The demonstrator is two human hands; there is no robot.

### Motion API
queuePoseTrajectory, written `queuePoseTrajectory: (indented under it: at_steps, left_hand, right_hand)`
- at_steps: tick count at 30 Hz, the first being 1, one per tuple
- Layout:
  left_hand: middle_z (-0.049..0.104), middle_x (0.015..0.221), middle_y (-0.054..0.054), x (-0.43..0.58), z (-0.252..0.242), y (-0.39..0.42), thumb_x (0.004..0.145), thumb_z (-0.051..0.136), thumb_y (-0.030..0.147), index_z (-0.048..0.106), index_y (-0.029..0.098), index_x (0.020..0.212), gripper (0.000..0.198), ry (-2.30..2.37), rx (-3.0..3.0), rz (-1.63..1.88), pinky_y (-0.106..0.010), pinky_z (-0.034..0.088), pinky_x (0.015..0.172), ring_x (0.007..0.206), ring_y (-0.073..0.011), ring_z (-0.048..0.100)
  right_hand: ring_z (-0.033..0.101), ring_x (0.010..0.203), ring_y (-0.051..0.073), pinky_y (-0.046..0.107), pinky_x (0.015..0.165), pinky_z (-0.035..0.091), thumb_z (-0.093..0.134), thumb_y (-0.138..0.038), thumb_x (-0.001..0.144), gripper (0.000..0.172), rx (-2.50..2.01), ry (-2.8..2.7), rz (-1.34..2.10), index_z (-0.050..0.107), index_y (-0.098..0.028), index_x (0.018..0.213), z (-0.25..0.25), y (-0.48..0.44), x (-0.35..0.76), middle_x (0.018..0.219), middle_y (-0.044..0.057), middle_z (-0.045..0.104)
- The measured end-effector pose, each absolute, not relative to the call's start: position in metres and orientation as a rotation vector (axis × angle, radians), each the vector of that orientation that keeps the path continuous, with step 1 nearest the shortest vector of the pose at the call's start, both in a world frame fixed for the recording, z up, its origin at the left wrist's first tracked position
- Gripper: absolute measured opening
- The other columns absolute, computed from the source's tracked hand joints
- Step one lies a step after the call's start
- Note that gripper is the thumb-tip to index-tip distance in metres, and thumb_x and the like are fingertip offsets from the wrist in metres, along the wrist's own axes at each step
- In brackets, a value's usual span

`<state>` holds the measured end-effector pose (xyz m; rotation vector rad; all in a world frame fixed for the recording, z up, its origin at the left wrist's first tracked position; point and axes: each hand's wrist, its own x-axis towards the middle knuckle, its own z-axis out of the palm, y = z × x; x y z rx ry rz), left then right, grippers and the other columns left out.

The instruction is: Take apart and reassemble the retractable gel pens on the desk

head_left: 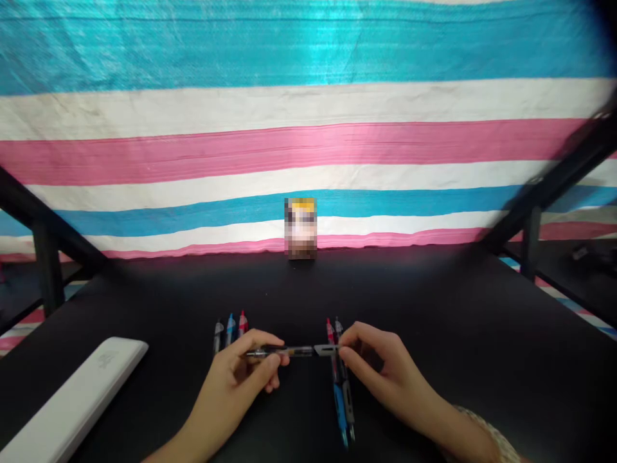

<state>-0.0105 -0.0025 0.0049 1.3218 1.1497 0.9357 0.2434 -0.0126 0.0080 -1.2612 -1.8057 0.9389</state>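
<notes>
My left hand [250, 366] is closed around a clear pen barrel [299, 352] with dark parts inside. Between the thumb and fingertips of my right hand [380, 360] is a grey pen section [326, 350] with a slot in it. The two pieces lie end to end in one line, close together; I cannot tell if they touch. Below them on the table are a pen with a red top and blue lower part [340, 408] and a grey-and-black pen [348, 402]. Beyond my left hand lie black [218, 334], blue [230, 326] and red [243, 321] pen pieces, their near ends partly hidden.
A long white box-like case [77, 399] lies at the left of the black table [414, 289]. A small blurred box [301, 228] stands at the back edge, before a striped sheet [308, 145]. Black frame bars [554, 183] slope at both sides.
</notes>
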Motion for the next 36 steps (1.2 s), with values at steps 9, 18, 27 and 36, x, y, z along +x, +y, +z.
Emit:
queuePoseTrajectory:
  at_steps: [9,18,27,36]
  left_hand:
    - [0.076,0.079,-0.005,-0.0105,0.0023,-0.0023,0.086,0.072,0.039,0.072,0.019,0.095,0.022,1.110,1.293,0.958,-0.023,0.054,0.056,0.059,-0.0143,0.064]
    - [0.077,0.084,-0.007,-0.0135,-0.0032,-0.0021,0.090,0.068,0.041,0.072,0.019,0.098,0.023,1.081,1.298,0.979,-0.024,0.054,0.059,0.060,-0.0142,0.063]
    - [0.077,0.081,-0.006,-0.0119,-0.0019,-0.0030,0.089,0.069,0.042,0.072,0.020,0.097,0.024,1.060,1.293,0.992,-0.023,0.054,0.058,0.059,-0.0135,0.063]
    - [0.077,0.083,-0.005,-0.0107,0.0025,-0.0029,0.089,0.070,0.040,0.067,0.019,0.095,0.021,1.058,1.282,0.995,-0.022,0.053,0.058,0.060,-0.0130,0.063]
  right_hand:
    - [0.048,0.060,0.013,0.025,0.055,0.038,0.052,-0.038,0.099,0.033,-1.289,-1.762,1.044,0.059,-0.019,0.074,0.0072,-0.0125,0.2451,0.066,-0.001,0.055]
    - [0.051,0.063,0.014,0.026,0.059,0.040,0.050,-0.041,0.100,0.035,-1.274,-1.722,1.110,0.059,-0.019,0.074,0.0044,-0.0097,0.2459,0.068,-0.001,0.056]
    - [0.053,0.066,0.015,0.026,0.060,0.041,0.051,-0.043,0.100,0.035,-1.281,-1.690,1.165,0.060,-0.019,0.076,0.0030,-0.0090,0.2474,0.070,-0.001,0.058]
    - [0.057,0.068,0.015,0.026,0.063,0.045,0.056,-0.043,0.098,0.033,-1.247,-1.637,1.245,0.063,-0.017,0.079,0.0059,-0.0082,0.2471,0.073,0.001,0.062]
